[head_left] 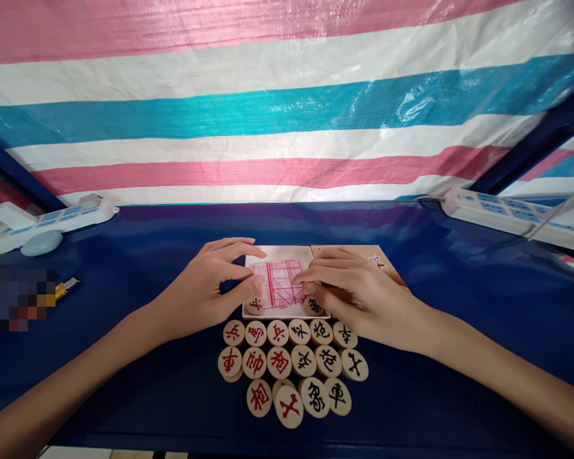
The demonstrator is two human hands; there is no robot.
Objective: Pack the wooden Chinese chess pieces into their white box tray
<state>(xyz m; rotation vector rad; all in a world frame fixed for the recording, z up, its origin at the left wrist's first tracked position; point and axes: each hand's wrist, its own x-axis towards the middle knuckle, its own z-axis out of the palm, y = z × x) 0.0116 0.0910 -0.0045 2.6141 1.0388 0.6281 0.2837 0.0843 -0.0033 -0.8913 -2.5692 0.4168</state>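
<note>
One white tray (283, 315), set on a blue table (162, 274) between both hands, about equally near. Inside, a red-lined sheet (283, 282) was laid, its bold band run roughly from twelve to six o'clock. Left hand (214, 287): placed at nine o'clock, fingers spread, thumb lowered by a red-marked disc (255, 306) at seven. Right hand (358, 294): placed at three, fingers curved, thumb brought against a black-marked disc (314, 307) at five. Whether either was pinched could not be told. Rowed discs (278, 362) were ranged at six; 兵, 馬, 炮, 象 could be read. Printed lid (391, 269), at three: lettering partly covered, unread.
</note>
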